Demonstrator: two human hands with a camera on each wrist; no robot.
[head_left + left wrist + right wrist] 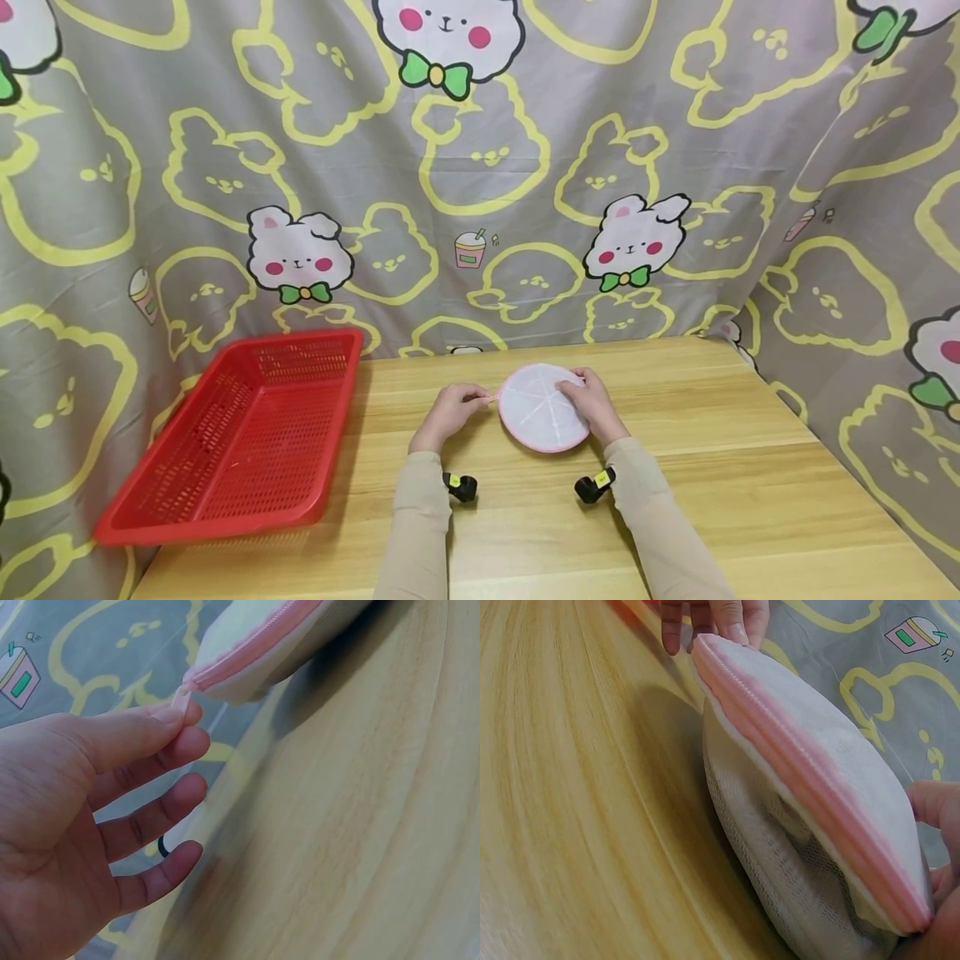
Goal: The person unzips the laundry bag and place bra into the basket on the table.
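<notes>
Both sides of this rnd mesh bag [536,423] are held: L hand [448,411] pinches the edge tab [181,697], R hand [597,407] grips opp.; tabletop [757,467] runs wide to its R edge.

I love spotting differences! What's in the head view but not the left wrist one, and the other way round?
Only head view: the basket and the right hand on the bag.
Only left wrist view: the left palm and the bag's side below its pink rim.
Both: the left hand pinching the tab, the table, the curtain.
</notes>
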